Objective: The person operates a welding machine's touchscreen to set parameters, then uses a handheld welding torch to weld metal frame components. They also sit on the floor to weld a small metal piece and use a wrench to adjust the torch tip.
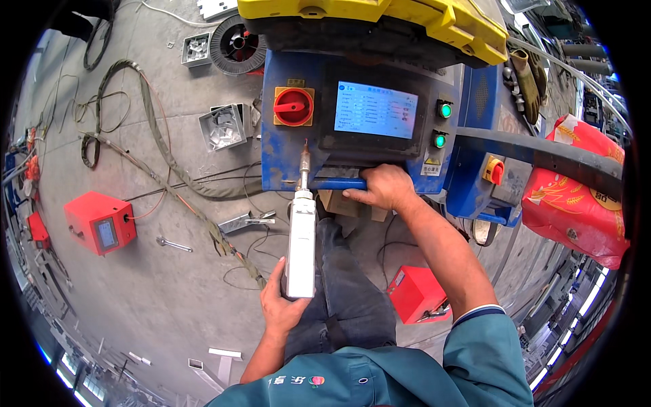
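Note:
My left hand (281, 302) is closed around the lower end of a white, box-shaped handheld welding gun (302, 244). The gun points away from me, its narrow copper-coloured nozzle (305, 161) in front of the blue machine cabinet (278, 159). On the cabinet's blue handle bar (342, 184) my right hand (390, 186) is wrapped, thumb lying to the left. Above the bar are a lit touchscreen (376, 110), a red rotary switch (293, 107) on a yellow plate, and two green lit buttons (444, 109).
A yellow and black case (373, 17) sits on the cabinet. To the left lie a thick sheathed cable (152, 115), a red box with a display (102, 224), a wrench (174, 244) and a metal parts bin (224, 127). A red sack (576, 197) and another red box (418, 295) are at right.

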Demonstrator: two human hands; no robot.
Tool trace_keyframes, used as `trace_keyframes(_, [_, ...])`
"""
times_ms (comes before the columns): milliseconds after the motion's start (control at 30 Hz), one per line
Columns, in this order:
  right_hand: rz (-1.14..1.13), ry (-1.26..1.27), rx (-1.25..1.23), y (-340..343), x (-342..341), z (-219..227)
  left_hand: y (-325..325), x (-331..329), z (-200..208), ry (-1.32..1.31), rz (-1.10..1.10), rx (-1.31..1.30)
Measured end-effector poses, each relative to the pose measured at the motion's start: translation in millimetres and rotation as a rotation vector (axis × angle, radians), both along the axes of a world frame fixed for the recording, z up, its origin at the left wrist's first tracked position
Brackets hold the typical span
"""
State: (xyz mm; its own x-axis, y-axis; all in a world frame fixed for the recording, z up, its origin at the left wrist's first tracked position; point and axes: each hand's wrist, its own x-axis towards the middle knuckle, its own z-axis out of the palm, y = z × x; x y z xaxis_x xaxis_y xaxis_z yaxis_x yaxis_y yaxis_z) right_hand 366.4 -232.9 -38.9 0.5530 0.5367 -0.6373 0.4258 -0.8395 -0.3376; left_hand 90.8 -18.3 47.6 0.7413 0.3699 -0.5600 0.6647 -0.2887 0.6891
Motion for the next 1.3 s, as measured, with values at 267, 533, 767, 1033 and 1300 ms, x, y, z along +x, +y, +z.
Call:
trace_keyframes(267, [0.001,-0.038,0.011,-1,-1,-1,1,1,0,-0.006,-0.015,0.015])
trace_keyframes(533, [-0.003,-0.049,0.021,0,-2,0,1,-3,-6,-0.001,0.013,-0.025])
trace_keyframes(767, [0.013,-0.068,0.028,-3,-3,-3,0,-7,-10,-0.015,0.021,-0.033])
trace_keyframes(1033, [0.025,-0.105,0.07,-4,-5,-5,-1,-10,-16,-0.016,0.057,-0.071])
trace_keyframes(1300, [-0.197,-0.952,0.661,-27,-25,3,4,-33,-32,0.015,0.093,-0.062])
